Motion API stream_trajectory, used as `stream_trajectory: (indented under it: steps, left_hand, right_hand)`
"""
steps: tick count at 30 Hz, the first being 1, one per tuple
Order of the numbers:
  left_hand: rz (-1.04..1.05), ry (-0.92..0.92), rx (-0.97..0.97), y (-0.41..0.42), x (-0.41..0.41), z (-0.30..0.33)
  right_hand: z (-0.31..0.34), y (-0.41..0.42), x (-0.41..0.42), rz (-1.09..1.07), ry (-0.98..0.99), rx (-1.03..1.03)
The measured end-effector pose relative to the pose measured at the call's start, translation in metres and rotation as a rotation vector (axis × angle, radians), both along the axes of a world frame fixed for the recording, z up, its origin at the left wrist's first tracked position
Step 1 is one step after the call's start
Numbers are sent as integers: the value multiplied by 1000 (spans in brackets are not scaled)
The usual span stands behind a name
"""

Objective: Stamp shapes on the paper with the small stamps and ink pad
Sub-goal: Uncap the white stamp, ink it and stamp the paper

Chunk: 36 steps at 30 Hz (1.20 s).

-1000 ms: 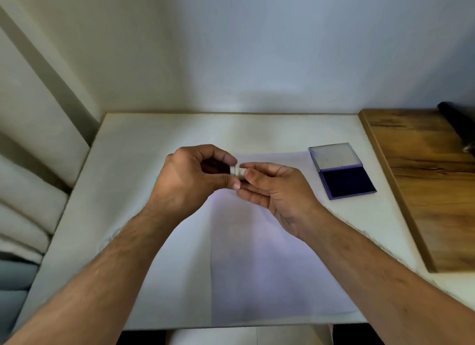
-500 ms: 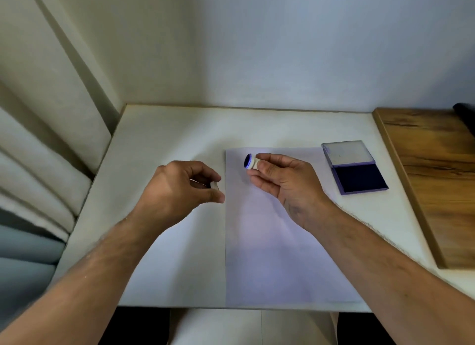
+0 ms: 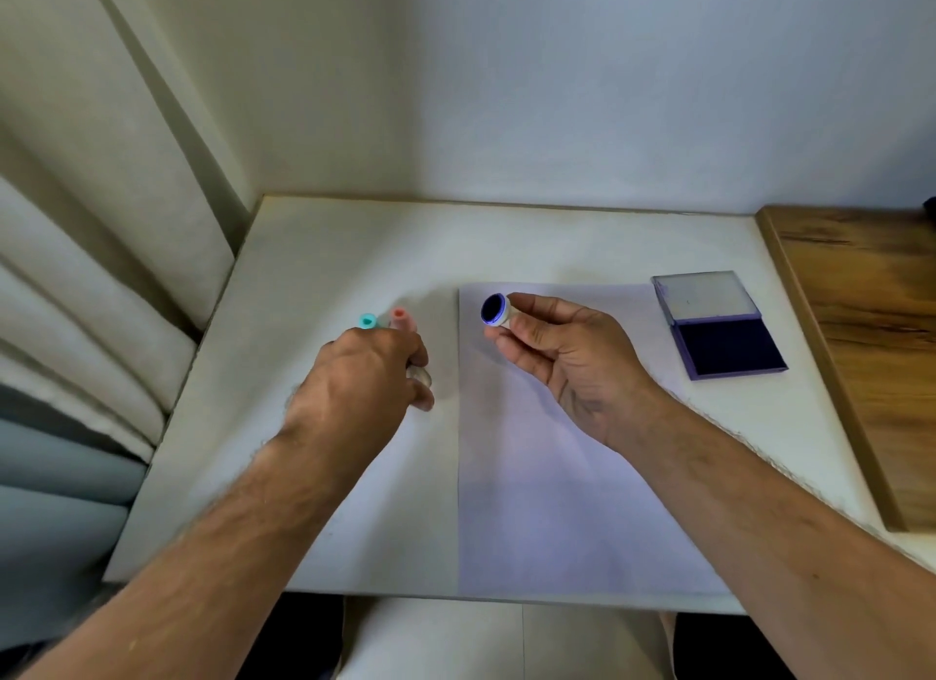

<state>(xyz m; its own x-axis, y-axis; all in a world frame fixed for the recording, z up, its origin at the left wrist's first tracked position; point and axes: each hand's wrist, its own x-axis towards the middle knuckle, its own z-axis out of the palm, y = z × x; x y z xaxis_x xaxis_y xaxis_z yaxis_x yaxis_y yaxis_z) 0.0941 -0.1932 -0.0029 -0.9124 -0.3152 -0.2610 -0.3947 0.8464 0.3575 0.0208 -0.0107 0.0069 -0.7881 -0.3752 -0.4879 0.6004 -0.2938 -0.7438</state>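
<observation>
My right hand [image 3: 562,355] holds a small white stamp [image 3: 497,310] with its dark blue inked face turned up and left, above the far left corner of the white paper [image 3: 567,477]. My left hand [image 3: 364,380] is low over the table left of the paper, its fingers closed on a small clear cap [image 3: 419,374]. Just beyond its knuckles stand a teal stamp [image 3: 367,321] and a pink stamp [image 3: 401,318]. The open ink pad [image 3: 729,350], lid back, lies right of the paper.
The white table [image 3: 324,274] sits in a corner, with a curtain [image 3: 76,299] to the left and the wall behind. A wooden board [image 3: 876,325] adjoins the table's right edge. The table's front edge is near my body.
My hands have pulled apart: the cap came off the stamp in my left hand, which moved left and down toward the teal and pink stamps. The right hand kept the stamp, inked face now exposed.
</observation>
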Motion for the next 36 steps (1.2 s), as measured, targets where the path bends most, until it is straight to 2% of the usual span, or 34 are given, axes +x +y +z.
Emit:
stream_trajectory:
  steps: [5,13,18,20,23,26,28,30,32,36]
  left_hand:
    - [-36,-11,28,4,1,2]
    - [61,-88,-38,11,-6,15]
    - [92,12,-48,28,-10,31]
    - [62,89,-20,41,-13,34]
    - [-54,162,-22,60,-16,36]
    - [-101,186,-55,72,-21,29]
    - [-112,172,-30,78,-26,25]
    - [-135,129,-38,85,-28,26]
    - [-160,117,-71,90,-29,26]
    - [-189,17,-152,96,-32,29]
  right_hand:
    - [-1,0,3,41,-17,-9]
    - [0,4,6,13,-89,-105]
    - [5,18,6,-6,-46,-78]
    - [8,28,2,-50,16,22]
    - [8,51,-9,-158,179,282]
    - [4,87,-20,-203,447,713]
    - [0,111,-26,-149,639,1056]
    - [-3,129,-30,-78,735,1308]
    - [-5,138,-34,-74,716,1385]
    - [-4,142,-38,-29,717,1398]
